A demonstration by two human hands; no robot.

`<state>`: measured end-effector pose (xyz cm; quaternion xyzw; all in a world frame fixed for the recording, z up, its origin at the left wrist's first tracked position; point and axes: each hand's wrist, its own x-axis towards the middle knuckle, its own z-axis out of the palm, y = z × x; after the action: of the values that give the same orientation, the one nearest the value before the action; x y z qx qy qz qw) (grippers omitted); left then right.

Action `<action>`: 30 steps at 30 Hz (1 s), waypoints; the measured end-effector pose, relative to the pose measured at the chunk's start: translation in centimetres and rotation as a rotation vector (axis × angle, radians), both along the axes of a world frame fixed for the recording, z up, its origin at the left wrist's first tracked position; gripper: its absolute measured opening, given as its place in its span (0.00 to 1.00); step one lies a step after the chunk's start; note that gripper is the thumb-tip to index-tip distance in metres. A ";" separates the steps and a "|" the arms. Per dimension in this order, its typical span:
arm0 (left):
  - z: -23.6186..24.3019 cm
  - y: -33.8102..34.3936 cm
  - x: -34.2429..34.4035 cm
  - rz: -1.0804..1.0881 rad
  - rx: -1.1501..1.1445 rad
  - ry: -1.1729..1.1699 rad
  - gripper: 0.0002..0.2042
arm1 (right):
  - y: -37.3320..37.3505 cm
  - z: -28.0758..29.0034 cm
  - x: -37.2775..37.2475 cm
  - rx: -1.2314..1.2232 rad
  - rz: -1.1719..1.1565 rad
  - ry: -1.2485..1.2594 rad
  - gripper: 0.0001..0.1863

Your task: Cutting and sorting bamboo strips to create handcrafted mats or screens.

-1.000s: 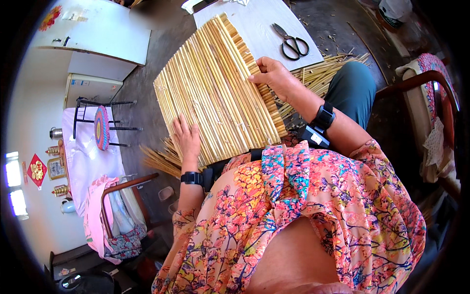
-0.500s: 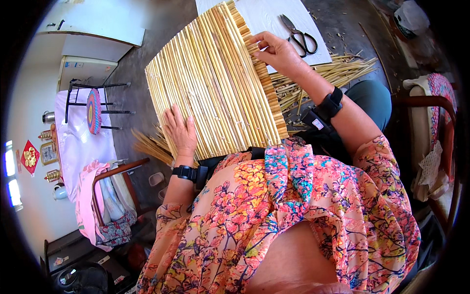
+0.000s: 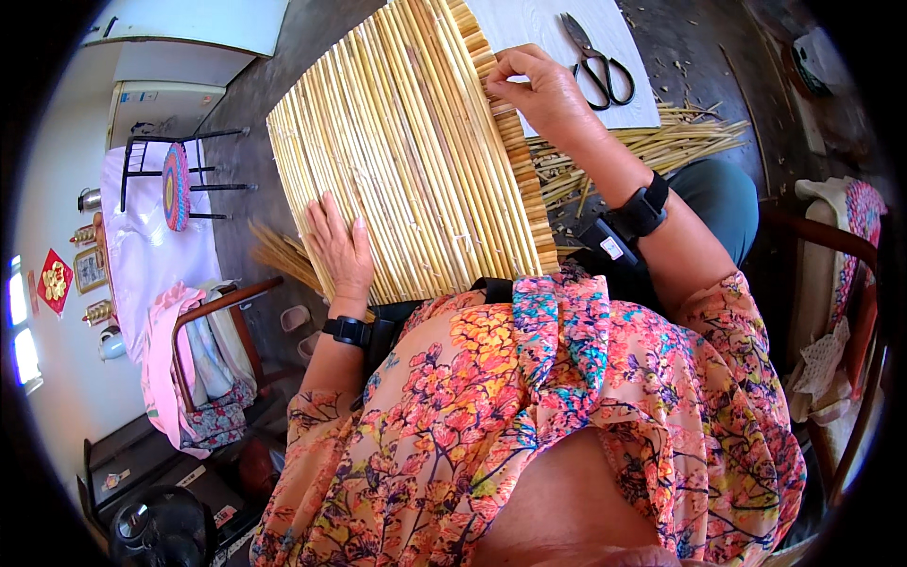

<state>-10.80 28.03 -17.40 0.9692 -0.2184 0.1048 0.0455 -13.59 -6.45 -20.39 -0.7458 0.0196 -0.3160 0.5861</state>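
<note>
At the far left stands a stool (image 3: 177, 187) with a round multicoloured seat; right of it, a bundle of thin straw (image 3: 281, 253) reaches to the stalk mat (image 3: 402, 156), which slants before the person's waist. The hands are apart: the left hand (image 3: 338, 248) lies spread on the mat's left part, while the right hand (image 3: 543, 90) bends thumb and fingers together at its right edge; I cannot tell whether they grip it. Beyond are a white counter (image 3: 529, 21), black-handled scissors (image 3: 590, 59) upon it, and loose stalks (image 3: 671, 142) beside it.
</note>
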 end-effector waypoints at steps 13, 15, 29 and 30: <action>0.1 0.0 0.0 0.028 -0.007 0.010 0.29 | -2.2 0.6 -1.5 -0.227 -0.128 -0.048 0.09; 0.3 -0.3 0.0 0.044 0.007 0.024 0.30 | -0.8 0.4 -1.2 -0.251 -0.080 -0.063 0.10; 0.3 -0.2 0.1 0.078 0.034 0.023 0.31 | 1.5 1.0 -0.7 0.337 0.025 0.132 0.18; 0.4 -0.3 0.1 0.080 0.027 0.019 0.31 | 1.5 1.5 -0.9 0.460 0.093 0.258 0.23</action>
<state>-10.71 27.72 -17.04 0.9786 -0.1802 0.0945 0.0302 -14.45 -4.96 -18.89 -0.6271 0.1314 -0.1783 0.7468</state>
